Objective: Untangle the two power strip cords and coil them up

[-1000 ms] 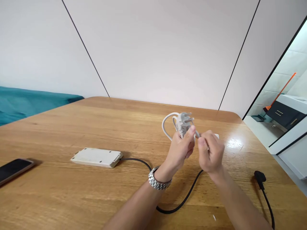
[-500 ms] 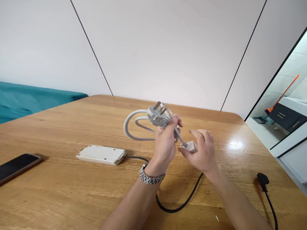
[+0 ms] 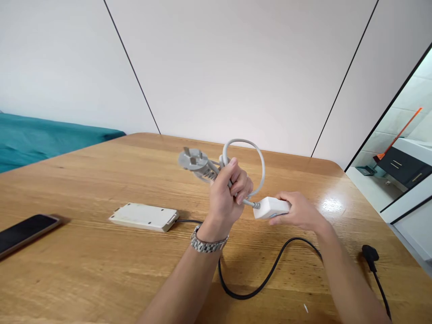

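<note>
My left hand [image 3: 227, 194], with a metal watch on its wrist, is closed around a coiled grey-white cable [image 3: 257, 157] just behind its three-pin plug [image 3: 193, 159], held above the wooden table [image 3: 84, 265]. The plug's pins point up and to the left. The cable runs down to a small white socket block [image 3: 270, 207], which my right hand [image 3: 300, 211] grips from the right side, low over the table.
A cream power strip [image 3: 143, 216] lies upside down to the left, its black cord [image 3: 259, 279] looping under my arms to a black plug [image 3: 369, 253] at the right. A dark phone [image 3: 23, 228] lies at the left edge. A teal surface sits behind the table.
My left hand has turned the cable bundle, so the plug now points left and the loop stands on the right. My right hand has slid right and taken hold of the white block.
</note>
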A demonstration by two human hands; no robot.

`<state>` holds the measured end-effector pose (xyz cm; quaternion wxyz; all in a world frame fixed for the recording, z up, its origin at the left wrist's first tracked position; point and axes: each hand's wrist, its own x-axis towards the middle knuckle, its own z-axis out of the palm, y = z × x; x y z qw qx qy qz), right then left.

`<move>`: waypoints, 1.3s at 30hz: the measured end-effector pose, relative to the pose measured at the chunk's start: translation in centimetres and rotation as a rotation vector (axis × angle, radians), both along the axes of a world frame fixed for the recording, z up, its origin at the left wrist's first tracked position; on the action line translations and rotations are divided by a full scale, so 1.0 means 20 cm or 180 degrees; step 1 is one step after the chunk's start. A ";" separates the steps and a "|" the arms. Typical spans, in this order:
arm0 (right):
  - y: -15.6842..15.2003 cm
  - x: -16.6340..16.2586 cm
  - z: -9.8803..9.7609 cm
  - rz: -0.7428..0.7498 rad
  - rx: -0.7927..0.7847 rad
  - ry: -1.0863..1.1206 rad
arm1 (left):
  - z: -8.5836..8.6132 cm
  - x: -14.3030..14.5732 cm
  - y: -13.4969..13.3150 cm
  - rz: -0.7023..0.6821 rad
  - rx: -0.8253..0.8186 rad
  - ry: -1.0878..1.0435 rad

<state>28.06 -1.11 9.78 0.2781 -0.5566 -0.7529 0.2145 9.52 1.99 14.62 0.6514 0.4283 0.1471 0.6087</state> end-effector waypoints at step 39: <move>0.10 0.17 -0.13 0.1038 -0.0869 0.2726 | -0.21 0.07 0.05 -0.4016 0.0311 0.0959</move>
